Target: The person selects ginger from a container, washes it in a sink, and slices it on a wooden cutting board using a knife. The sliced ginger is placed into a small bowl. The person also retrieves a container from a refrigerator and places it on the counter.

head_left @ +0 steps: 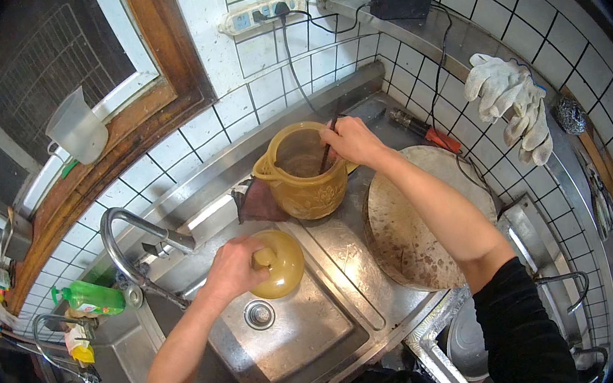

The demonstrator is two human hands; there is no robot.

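A yellow-brown glazed crock [309,197] stands uncovered on the steel drainboard behind the sink's right part. My right hand [350,141] is closed round a thin dark stick [329,147], perhaps a chopstick, whose lower end reaches down into the crock. What lies at the bottom of the crock is hard to make out. Over the sink basin [279,346], my left hand [234,271] grips the knob of a round yellow-brown lid [285,269]. A dark cloth [259,203] lies beside the crock on its left.
Right of the crock sits a large round wooden board [409,233], stained on top. The faucet [128,250] arches over the sink's left side, near a green bottle [92,298]. Work gloves [508,100] hang on the right wall; a power strip [263,13] with cords is on the back wall.
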